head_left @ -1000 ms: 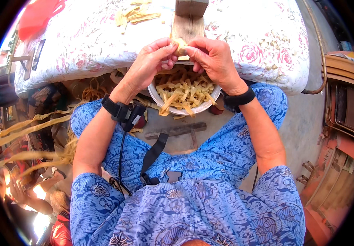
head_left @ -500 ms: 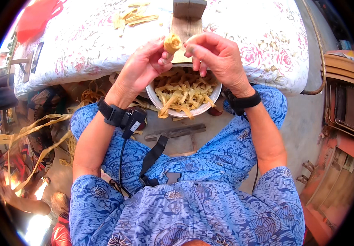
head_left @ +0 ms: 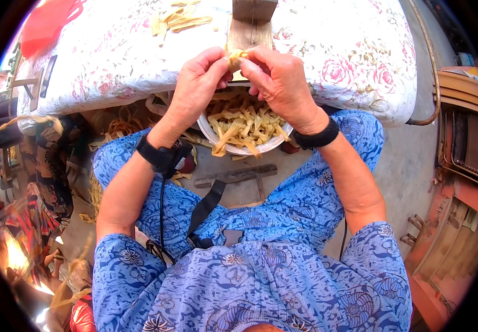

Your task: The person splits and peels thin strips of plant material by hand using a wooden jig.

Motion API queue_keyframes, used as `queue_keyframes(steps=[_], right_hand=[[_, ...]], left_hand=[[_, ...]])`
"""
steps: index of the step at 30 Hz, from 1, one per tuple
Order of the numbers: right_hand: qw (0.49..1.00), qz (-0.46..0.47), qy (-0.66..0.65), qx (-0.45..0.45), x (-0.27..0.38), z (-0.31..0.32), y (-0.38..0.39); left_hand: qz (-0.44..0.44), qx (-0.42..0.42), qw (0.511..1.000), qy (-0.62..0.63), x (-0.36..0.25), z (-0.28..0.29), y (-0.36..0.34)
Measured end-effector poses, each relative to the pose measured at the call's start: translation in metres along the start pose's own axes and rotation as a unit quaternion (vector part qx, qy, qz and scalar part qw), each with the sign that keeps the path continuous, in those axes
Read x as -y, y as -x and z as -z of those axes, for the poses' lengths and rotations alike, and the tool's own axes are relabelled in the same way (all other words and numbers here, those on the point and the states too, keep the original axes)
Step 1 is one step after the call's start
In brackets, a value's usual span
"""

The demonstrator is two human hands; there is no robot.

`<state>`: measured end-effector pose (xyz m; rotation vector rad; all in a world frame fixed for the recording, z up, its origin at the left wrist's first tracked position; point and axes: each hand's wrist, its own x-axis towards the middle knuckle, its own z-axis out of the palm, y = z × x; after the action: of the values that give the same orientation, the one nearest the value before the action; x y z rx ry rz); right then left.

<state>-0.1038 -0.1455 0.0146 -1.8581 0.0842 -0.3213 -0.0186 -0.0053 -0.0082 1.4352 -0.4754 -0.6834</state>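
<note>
A small roll of yellow, flat strip [head_left: 236, 57] is pinched between both my hands, just above the table's near edge. My left hand [head_left: 199, 77] grips its left side with thumb and fingers. From the other side my right hand [head_left: 283, 83] presses its thumb and fingertips onto the roll, partly covering it. Below my hands, between my knees, a white basin [head_left: 275, 145] holds many short, folded pieces of the same yellow strip [head_left: 244, 126]. My hands hide the basin's far rim.
A floral cloth [head_left: 355, 66] covers the table, with a wooden board and block [head_left: 250, 33] in front of me. Loose yellow strips [head_left: 181, 21] and a red bag [head_left: 48, 25] lie on it. Stacked chairs [head_left: 465, 138] stand at right. Another person [head_left: 42, 216] sits at left.
My right hand has come in from beside the roll and now holds it together with my left. The long strips at the far left have swung away from their earlier place.
</note>
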Motion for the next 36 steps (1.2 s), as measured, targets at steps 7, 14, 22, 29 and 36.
queue_keyframes(steps=[7, 14, 22, 29, 36], right_hand=[[0.997, 0.009, 0.05, 0.061, -0.016, -0.002, -0.004], [0.997, 0.066, 0.032, -0.039, -0.02, 0.007, -0.009], [0.974, 0.028, -0.118, -0.192, -0.025, 0.073, -0.01], [0.951, -0.178, -0.25, 0.045, -0.01, 0.015, -0.008], [0.939, -0.201, -0.275, 0.048, -0.019, 0.013, -0.012]], left_hand=[[-0.169, -0.07, 0.921, -0.343, 0.012, -0.005, 0.002], [0.059, 0.01, 0.994, 0.094, -0.007, -0.003, -0.002], [0.116, -0.074, 0.912, 0.387, -0.028, 0.06, -0.014], [0.103, 0.018, 0.973, 0.208, -0.013, 0.028, 0.004], [0.132, 0.028, 0.983, 0.124, -0.013, 0.02, 0.007]])
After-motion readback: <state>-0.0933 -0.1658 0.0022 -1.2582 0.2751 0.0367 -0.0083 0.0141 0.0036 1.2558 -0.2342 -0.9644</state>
